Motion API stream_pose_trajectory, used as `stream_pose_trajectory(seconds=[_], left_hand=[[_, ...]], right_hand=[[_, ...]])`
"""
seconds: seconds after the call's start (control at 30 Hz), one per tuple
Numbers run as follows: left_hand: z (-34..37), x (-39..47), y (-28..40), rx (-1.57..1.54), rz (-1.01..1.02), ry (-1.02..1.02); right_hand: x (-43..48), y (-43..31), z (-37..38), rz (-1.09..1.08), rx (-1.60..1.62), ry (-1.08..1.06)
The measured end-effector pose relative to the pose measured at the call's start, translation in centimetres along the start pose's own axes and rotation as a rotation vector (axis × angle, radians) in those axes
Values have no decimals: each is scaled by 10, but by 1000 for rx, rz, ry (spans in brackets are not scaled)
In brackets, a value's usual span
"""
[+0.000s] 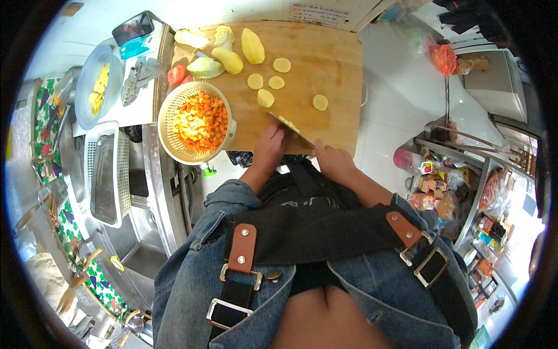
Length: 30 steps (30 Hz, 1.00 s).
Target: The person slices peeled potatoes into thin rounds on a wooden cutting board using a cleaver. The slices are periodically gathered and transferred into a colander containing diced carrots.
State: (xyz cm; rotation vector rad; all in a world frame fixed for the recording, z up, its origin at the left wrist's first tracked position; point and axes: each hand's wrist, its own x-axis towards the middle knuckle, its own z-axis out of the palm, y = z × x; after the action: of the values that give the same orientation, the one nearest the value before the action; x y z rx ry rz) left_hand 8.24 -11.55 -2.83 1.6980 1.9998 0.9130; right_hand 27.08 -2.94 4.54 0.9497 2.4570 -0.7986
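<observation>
My right hand (333,161) grips the handle end of a kitchen knife (293,129) over the near part of a wooden cutting board (335,56). Pale yellow cut pieces (288,124) lie along the far side of the blade. My left hand (269,146) rests beside the blade, its fingertips bent down; whatever is under them is hidden. Several round potato slices (281,65) lie further back on the board. Behind them are a whole peeled potato (253,46), another peeled yellow piece (228,60), cabbage pieces (205,68) and a tomato (176,74).
A cream colander (164,131) of diced orange vegetables overlaps the board's left edge. Further left stand a bluish bowl (81,87) with yellow pieces, a phone (133,29), a white basket (124,174) and a steel sink (150,257). Shelves with bagged goods are at right.
</observation>
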Motion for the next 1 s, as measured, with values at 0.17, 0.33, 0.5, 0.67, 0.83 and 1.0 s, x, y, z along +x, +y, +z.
stream_pose_trajectory(seconds=[0.17,0.33,0.5,0.67,0.83,1.0], left_hand=[[-12,2,6,-39,21,72],[-37,-5,19,-137,-32,212],[-45,28,50,2,98,173],[-6,47,27,79,164,-66],[-3,53,-5,-22,286,-135],[6,34,-18,-121,283,-91]], right_hand=[[1,1,-6,-4,-16,84],[-23,0,-32,-8,39,240],[-29,20,-5,-138,-7,374],[-39,15,-4,-197,-73,398],[-68,25,0,-135,12,316],[-106,56,26,123,297,353]])
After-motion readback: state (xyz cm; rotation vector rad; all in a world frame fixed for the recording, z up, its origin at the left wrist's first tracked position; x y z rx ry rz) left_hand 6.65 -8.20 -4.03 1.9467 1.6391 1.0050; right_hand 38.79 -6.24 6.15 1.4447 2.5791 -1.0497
